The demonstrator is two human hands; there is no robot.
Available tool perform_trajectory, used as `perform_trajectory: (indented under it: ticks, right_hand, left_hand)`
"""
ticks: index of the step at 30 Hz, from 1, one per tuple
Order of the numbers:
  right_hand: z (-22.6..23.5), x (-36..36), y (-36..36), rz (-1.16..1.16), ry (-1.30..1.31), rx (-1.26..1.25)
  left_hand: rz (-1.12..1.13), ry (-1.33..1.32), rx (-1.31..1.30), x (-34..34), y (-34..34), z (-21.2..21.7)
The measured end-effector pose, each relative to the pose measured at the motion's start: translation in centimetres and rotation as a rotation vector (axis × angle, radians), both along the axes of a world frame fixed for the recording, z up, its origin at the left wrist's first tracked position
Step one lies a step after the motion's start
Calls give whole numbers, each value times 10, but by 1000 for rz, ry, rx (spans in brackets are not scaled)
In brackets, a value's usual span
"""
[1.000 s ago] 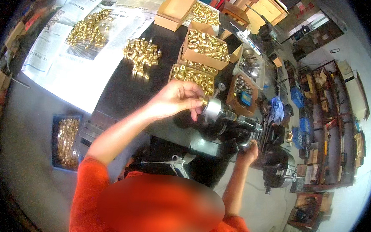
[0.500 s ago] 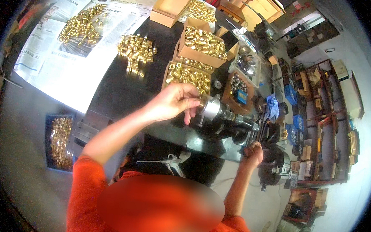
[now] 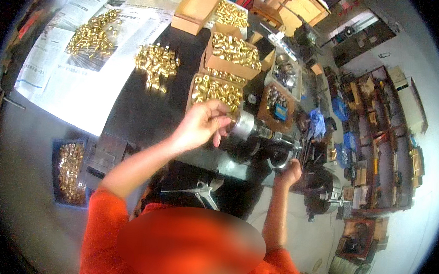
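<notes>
Start with the black-topped workbench (image 3: 141, 110), covered at left by newspaper (image 3: 57, 101). Farther right, note a dark spindle machine (image 3: 267, 133), by its look heavy and rigid. Beyond it, see cardboard boxes (image 3: 233, 67) heaped with brass fittings (image 3: 236, 51): likely hard, light singly, slick if oiled (oiled or dry, impossible to tell). Best taken across the outer sides, between thumb and forefinger.

Follow the left forearm (image 3: 141, 165), slanting up and inward from a bent elbow, to the left hand (image 3: 200, 126); then the right forearm (image 3: 277, 214), rising steeply to the right hand (image 3: 289, 173), curled beside the machine's near side. Of that right grip, cannot tell how far closed or around what. At left, read a narrow pinch, with thumb and fingertips almost together.

Just right of them, find the silver cylindrical chuck (image 3: 245, 125). Last, look for one brass fitting (image 3: 234, 118) within the pinch, at the chuck's left end, mostly hidden and blurred.
</notes>
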State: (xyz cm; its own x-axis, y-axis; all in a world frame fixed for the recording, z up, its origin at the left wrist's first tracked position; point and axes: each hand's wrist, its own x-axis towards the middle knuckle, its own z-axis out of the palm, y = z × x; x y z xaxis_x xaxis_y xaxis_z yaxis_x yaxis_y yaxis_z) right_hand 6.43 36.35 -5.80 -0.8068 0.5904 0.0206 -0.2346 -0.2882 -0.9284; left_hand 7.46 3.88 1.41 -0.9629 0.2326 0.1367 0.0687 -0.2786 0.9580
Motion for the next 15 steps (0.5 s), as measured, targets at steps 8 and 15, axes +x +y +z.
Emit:
perform_trajectory:
  ticks: [8,15]
  right_hand:
    - [27,22,6,43,18,105]
    - [44,23,10,121,90,91]
  left_hand:
    - [-120,30,59,-13,-3,-3]
    - [-117,37,48,-9,-3,-4]
